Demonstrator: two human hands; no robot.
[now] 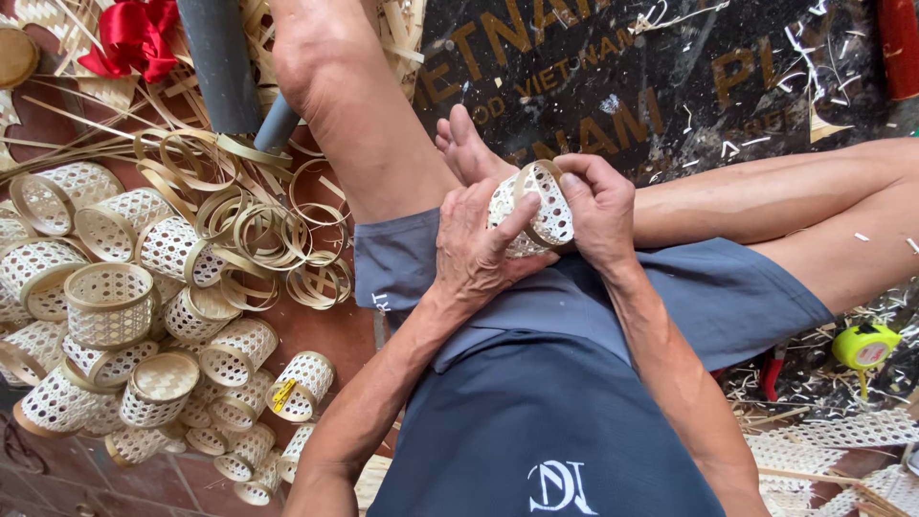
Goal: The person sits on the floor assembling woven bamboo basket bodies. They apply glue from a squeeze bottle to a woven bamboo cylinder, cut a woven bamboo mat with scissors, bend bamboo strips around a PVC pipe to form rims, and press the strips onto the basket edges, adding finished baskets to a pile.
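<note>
Reddish tiled floor (316, 335), littered with bamboo shavings; a person sits on it, legs crossed, viewed from above.

Item in hand: one small woven bamboo basket (536, 206), cylindrical, open lattice weave, pale, with a bamboo rim band. Held over the lap, just in front of a bare foot (466, 148). Left hand (479, 244) closed around its near side, thumb pressed across the weave. Right hand (598, 206) clamped on the far side, fingers curled over the rim band.

Clothing: blue-grey shorts (689, 287) and a darker blue shirt (536, 421) with a white emblem.

Left of the legs: heap of finished woven baskets (115, 306) of the same kind, lying on their sides and upright, touching one another. One basket near the knee carries a yellow clip (282, 394). Beyond the heap, loose bamboo rings (278, 239), coiled and overlapping, with long bamboo strips (86, 134) fanned out behind them. Red ribbon bow (134, 33) at the top left corner; grey pipe (220, 57) beside it.

Beyond the feet: black plastic sheet (670, 86) with gold lettering, spread flat, speckled with shavings.

Right side: yellow tape measure (864, 347) on the floor near the right thigh; strips of woven lattice (833, 436) below it; red tool handle (772, 373), partly hidden under the shorts.
</note>
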